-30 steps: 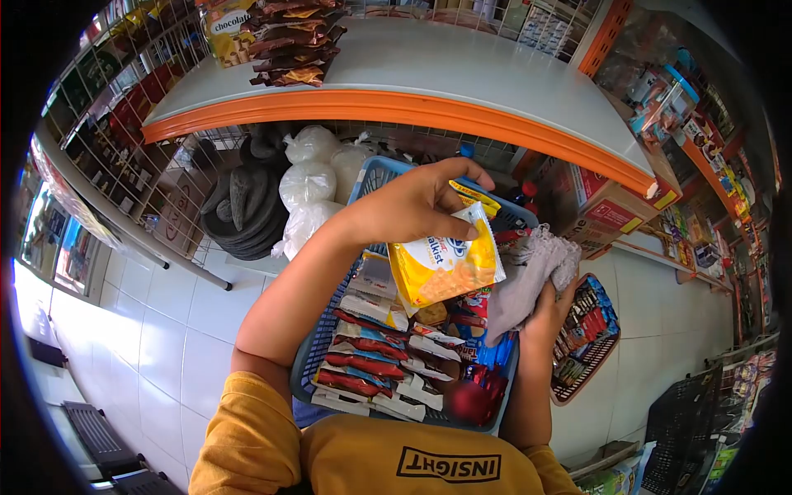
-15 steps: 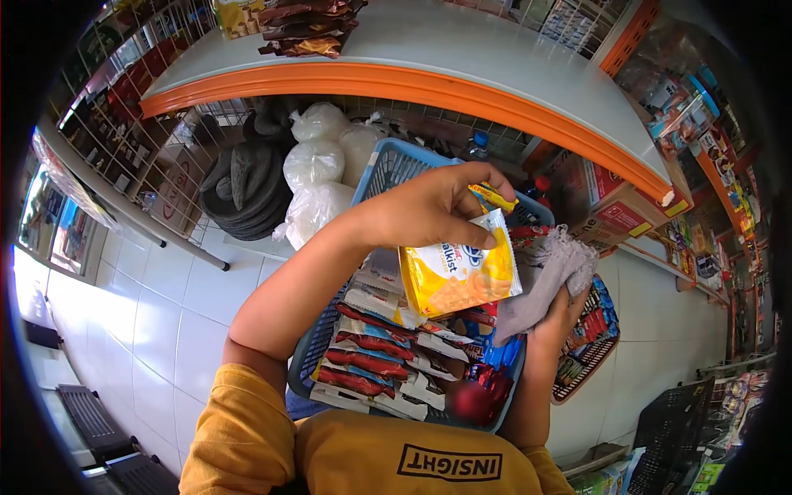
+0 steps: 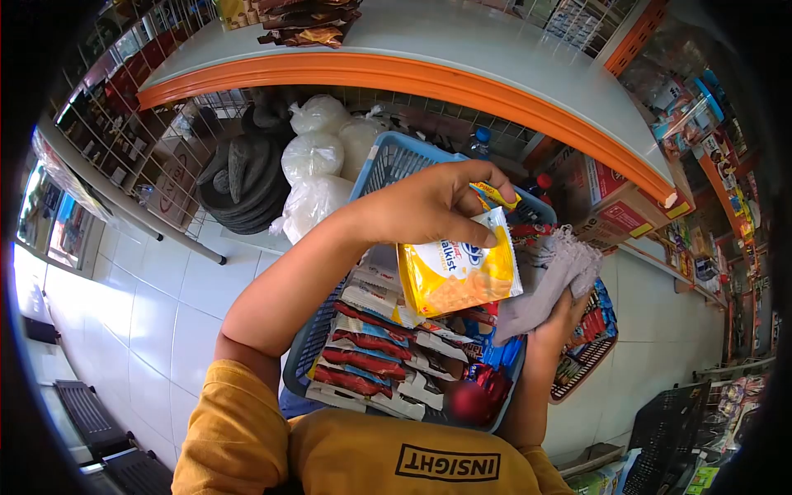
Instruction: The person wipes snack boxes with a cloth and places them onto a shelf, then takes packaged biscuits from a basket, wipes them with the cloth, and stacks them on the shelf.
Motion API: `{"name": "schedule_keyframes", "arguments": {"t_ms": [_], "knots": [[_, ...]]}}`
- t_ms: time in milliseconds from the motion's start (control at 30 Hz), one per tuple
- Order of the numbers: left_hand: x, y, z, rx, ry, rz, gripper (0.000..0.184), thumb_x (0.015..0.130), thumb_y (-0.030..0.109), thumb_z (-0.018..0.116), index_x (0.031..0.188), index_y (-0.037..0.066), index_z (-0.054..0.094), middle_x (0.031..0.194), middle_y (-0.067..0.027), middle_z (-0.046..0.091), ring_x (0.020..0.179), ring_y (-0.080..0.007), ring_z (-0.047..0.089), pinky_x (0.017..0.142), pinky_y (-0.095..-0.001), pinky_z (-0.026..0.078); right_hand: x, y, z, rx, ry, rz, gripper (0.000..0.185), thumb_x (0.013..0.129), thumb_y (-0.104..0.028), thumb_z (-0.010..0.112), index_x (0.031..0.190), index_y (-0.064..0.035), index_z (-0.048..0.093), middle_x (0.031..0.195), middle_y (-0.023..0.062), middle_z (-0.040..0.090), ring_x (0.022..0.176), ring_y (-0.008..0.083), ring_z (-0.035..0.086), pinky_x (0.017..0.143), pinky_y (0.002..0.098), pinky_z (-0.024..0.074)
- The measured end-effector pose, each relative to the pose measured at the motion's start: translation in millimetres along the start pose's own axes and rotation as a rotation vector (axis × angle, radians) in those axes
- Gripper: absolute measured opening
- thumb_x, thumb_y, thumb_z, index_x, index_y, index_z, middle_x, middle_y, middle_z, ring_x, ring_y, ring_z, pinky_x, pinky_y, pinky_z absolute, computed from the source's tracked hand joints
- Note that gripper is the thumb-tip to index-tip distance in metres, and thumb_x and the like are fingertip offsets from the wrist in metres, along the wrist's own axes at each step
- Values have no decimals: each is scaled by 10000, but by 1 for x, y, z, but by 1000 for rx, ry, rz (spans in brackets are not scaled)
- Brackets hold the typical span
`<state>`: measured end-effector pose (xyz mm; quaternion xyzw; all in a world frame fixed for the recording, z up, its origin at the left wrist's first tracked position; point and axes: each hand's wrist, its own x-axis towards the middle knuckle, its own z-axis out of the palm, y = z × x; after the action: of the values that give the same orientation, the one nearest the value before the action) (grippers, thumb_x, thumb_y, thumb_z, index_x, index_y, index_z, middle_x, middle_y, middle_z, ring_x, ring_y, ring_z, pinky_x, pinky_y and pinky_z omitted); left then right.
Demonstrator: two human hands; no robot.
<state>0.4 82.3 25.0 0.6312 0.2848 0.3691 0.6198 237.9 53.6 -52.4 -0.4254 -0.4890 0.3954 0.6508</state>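
My left hand is closed on a yellow and white cracker packet, its thumb across the front. A smaller yellow wrapper edge shows by its fingertips; whether it is a separate packet I cannot tell. In my right hand is a bunched grey cloth, just right of the packet. Both hands are above a blue plastic basket. Inside it lie rows of red and white snack packets, blue packets and a blurred round red thing.
A grey shelf with an orange edge spans the front, bearing brown packets. Beneath it are stone mortars, white filled bags and cardboard boxes. A second, dark red basket of snacks stands at right.
The view has shifted very slightly. Both hands keep their hold on the cracker packet and the grey cloth, almost still over the basket.
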Motion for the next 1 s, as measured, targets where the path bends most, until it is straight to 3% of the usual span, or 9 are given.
{"name": "schedule_keyframes", "arguments": {"t_ms": [1000], "knots": [[2, -8, -5, -95, -14, 6, 408, 775, 21, 644, 1118, 27, 424, 837, -113, 652, 724, -83, 608, 602, -192, 472, 1, 5, -2, 114, 40, 55, 532, 805, -64, 502, 1299, -23, 310, 1242, 116, 427, 1115, 218, 454, 939, 339, 376]]}}
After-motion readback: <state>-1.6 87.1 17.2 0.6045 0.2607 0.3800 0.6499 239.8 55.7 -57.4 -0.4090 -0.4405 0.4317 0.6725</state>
